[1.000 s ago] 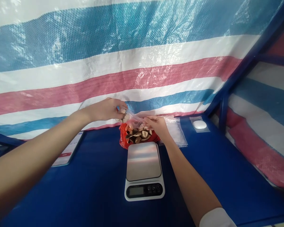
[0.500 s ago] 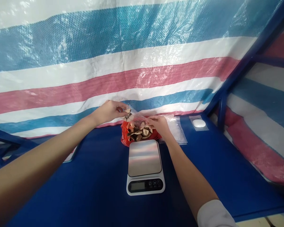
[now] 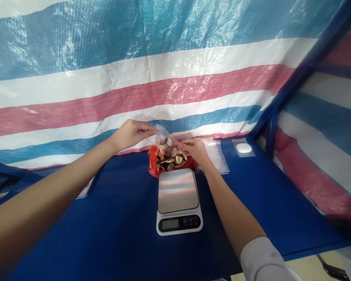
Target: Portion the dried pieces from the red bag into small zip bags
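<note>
Between my two hands a clear plastic bag (image 3: 164, 136) is held tilted, with a few pale dried slices inside. My left hand (image 3: 133, 134) pinches the bag's upper left edge between thumb and fingers. At its lower right side, my right hand (image 3: 195, 150) has its fingers closed on the film. Right below lies a red plastic bag (image 3: 153, 164), open and heaped with dried slices (image 3: 172, 160) that look like mushroom, dark-edged and pale. A white kitchen scale (image 3: 179, 191) with a bare metal plate stands just in front; its display digits are unreadable.
Flat clear zip bags (image 3: 218, 156) lie right of the red bag. Farther right is a white oval object (image 3: 243, 148) on a small clear packet. A flat, pale-edged object (image 3: 86, 189) sits left on the blue table (image 3: 119, 230). Striped sheeting (image 3: 146, 93) rises behind.
My left hand's fingers have moved from the slices at the bag's mouth to pinching its edge. The slices now sit inside the clear bag. The view has shifted slightly.
</note>
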The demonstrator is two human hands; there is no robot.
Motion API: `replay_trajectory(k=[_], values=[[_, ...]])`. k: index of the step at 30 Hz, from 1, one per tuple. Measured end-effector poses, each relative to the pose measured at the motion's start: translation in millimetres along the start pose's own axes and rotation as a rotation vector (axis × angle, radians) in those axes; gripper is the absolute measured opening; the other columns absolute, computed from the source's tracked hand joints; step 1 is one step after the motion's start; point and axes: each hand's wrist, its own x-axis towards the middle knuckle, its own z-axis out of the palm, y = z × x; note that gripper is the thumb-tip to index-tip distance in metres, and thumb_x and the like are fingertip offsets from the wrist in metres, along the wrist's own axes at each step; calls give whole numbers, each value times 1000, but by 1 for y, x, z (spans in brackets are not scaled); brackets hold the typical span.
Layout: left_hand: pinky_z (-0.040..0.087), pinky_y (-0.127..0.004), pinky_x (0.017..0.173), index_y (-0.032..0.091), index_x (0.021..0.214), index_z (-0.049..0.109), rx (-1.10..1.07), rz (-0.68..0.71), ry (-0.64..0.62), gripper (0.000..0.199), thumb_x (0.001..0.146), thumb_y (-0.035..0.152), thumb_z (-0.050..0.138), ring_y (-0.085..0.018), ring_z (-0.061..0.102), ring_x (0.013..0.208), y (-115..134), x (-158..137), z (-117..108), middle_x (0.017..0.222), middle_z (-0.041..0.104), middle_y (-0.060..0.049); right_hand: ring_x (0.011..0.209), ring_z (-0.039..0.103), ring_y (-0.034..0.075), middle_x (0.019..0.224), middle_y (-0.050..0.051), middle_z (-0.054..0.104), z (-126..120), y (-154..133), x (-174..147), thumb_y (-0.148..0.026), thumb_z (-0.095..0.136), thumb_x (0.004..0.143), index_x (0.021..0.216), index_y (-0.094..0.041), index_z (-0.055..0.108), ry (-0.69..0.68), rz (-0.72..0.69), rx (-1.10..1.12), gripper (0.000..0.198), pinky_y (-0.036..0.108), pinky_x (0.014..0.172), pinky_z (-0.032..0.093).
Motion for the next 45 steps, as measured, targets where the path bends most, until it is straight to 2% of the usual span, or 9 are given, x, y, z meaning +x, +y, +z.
replay_trajectory(k=[8, 12, 16, 22, 33, 38, 45], values=[[54, -32, 76, 22, 89, 80, 21, -36, 30, 47, 79, 66, 65, -22, 70, 83, 6, -3, 0, 96, 79, -5, 72, 72, 22, 77, 3, 76, -1, 9, 4, -34, 71, 77, 91, -18, 81, 2, 2, 13, 23, 31, 62, 63], [53, -32, 75, 21, 89, 80, 17, -34, 30, 48, 80, 65, 65, -22, 69, 82, 7, -3, 1, 95, 78, -5, 76, 73, 22, 78, 3, 77, -4, 4, 2, -35, 73, 76, 89, -19, 80, 1, -5, 23, 23, 30, 66, 63], [53, -32, 76, 20, 91, 79, 3, -21, 39, 49, 81, 65, 64, -23, 69, 83, 10, -3, 1, 95, 78, -6, 72, 71, 20, 75, 4, 76, -8, -3, -1, -36, 74, 75, 89, -16, 80, -8, 16, 64, 25, 29, 65, 62], [53, -30, 74, 19, 91, 79, -18, -2, 27, 48, 82, 64, 64, -21, 68, 78, 16, -3, 3, 88, 77, -6, 68, 67, 16, 72, 4, 73, -15, -11, -4, -35, 74, 75, 78, -15, 77, -50, 11, 34, 21, 25, 63, 59], [56, -32, 79, 17, 93, 78, -57, 13, 8, 47, 84, 61, 63, -22, 69, 82, 18, -2, 6, 91, 77, -7, 71, 69, 19, 78, 5, 75, -24, -11, -4, -45, 78, 69, 84, -14, 78, -2, -34, 17, 34, 31, 66, 60], [56, -33, 78, 17, 91, 78, -53, 34, -14, 47, 85, 61, 61, -22, 69, 81, 19, 1, 4, 91, 77, -8, 70, 69, 19, 77, 5, 75, -21, -12, -6, -39, 76, 70, 81, -15, 77, -20, -15, -8, 27, 31, 65, 60], [55, -33, 78, 18, 90, 77, -64, 35, 11, 50, 83, 65, 61, -22, 69, 82, 20, 3, -5, 92, 78, -7, 72, 71, 18, 81, 4, 77, -11, -9, -5, -35, 73, 74, 86, -16, 78, -46, -5, -29, 23, 28, 66, 61]])
